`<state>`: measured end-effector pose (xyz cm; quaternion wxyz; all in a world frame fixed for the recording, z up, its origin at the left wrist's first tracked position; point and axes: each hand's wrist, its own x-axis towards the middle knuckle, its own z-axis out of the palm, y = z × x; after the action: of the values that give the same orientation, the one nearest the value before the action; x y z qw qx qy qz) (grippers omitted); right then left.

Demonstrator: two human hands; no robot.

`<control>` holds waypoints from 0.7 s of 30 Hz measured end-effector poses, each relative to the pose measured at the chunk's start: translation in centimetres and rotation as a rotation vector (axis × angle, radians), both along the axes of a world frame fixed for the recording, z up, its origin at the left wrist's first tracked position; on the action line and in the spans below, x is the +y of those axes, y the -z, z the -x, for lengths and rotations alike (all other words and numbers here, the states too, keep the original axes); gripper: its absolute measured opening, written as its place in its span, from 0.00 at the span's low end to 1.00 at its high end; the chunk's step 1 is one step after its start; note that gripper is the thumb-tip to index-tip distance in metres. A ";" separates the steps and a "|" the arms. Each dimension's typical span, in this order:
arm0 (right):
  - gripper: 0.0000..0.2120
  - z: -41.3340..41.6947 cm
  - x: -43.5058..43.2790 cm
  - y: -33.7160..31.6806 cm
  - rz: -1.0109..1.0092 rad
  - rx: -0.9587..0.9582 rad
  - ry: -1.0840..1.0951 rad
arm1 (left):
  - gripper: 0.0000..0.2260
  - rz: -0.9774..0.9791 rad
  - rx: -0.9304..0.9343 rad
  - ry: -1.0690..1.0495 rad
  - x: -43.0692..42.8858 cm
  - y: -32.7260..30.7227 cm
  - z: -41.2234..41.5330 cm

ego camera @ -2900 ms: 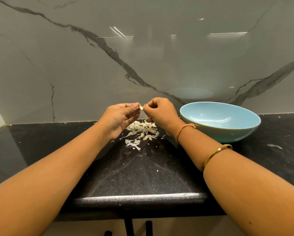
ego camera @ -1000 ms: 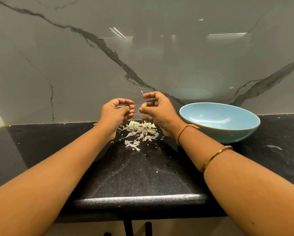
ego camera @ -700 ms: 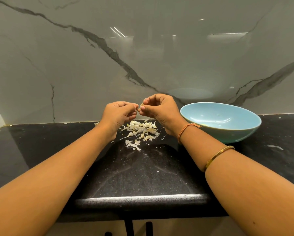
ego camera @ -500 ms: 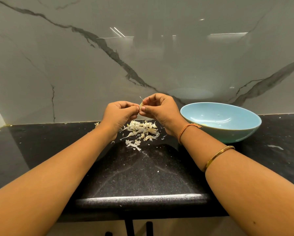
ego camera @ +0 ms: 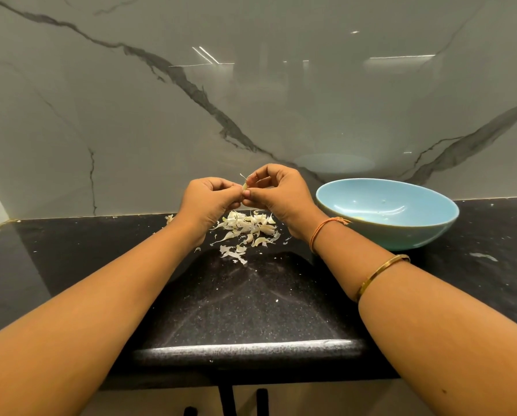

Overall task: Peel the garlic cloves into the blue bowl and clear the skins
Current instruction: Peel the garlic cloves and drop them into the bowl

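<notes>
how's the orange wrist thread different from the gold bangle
The orange thread is thin and soft-looking, with a frayed loose end, and sits at the wrist. The gold bangle is a wider, shiny ring that sits farther up the forearm. Both circle the right arm.

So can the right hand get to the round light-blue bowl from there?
Probably yes. The right hand pinches a small pale garlic clove with the left hand, but the round light-blue bowl sits just beside its wrist, with nothing between.

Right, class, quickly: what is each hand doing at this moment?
Left hand: closed, pinching the garlic clove.
Right hand: closed, pinching the same clove.
</notes>
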<state>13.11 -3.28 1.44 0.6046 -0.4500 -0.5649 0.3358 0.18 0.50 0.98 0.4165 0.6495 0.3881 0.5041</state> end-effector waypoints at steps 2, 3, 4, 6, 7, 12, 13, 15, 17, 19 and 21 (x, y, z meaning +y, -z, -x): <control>0.10 0.1 0.0 0.0 -0.005 -0.017 0.009 | 0.05 -0.006 -0.003 -0.007 0.0 0.0 0.0; 0.10 0.1 0.0 0.0 -0.007 -0.017 0.011 | 0.05 -0.009 -0.005 -0.007 0.0 0.0 0.0; 0.10 0.0 0.0 0.0 -0.008 -0.007 0.010 | 0.05 -0.009 -0.009 -0.003 0.0 0.0 0.0; 0.10 -0.1 0.0 0.0 -0.003 0.041 -0.008 | 0.05 0.006 -0.027 0.008 0.0 0.0 0.0; 0.09 -0.1 0.0 0.0 0.001 0.074 -0.023 | 0.05 0.016 -0.034 0.008 0.0 0.0 -0.1; 0.08 -0.2 0.0 0.1 0.023 0.173 -0.063 | 0.06 0.037 -0.039 -0.020 0.2 0.1 -0.1; 0.09 -0.2 -0.1 0.1 0.028 0.174 -0.067 | 0.06 0.035 -0.037 -0.024 0.3 0.1 -0.1; 0.10 -0.2 -0.1 0.1 0.039 0.178 -0.078 | 0.06 0.030 -0.035 -0.029 0.3 0.2 -0.1; 0.11 -0.2 -0.1 0.0 0.046 0.175 -0.080 | 0.06 0.024 -0.032 -0.031 0.3 0.2 -0.1; 0.11 -0.2 -0.1 0.0 0.044 0.169 -0.075 | 0.06 0.022 -0.035 -0.029 0.4 0.2 -0.1; 0.11 -0.2 -0.1 0.0 0.040 0.165 -0.067 | 0.06 0.023 -0.049 -0.020 0.3 0.1 -0.1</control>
<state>13.33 -3.36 1.40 0.6283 -0.4138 -0.5212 0.4030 0.28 0.83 0.84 0.4283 0.6281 0.3902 0.5194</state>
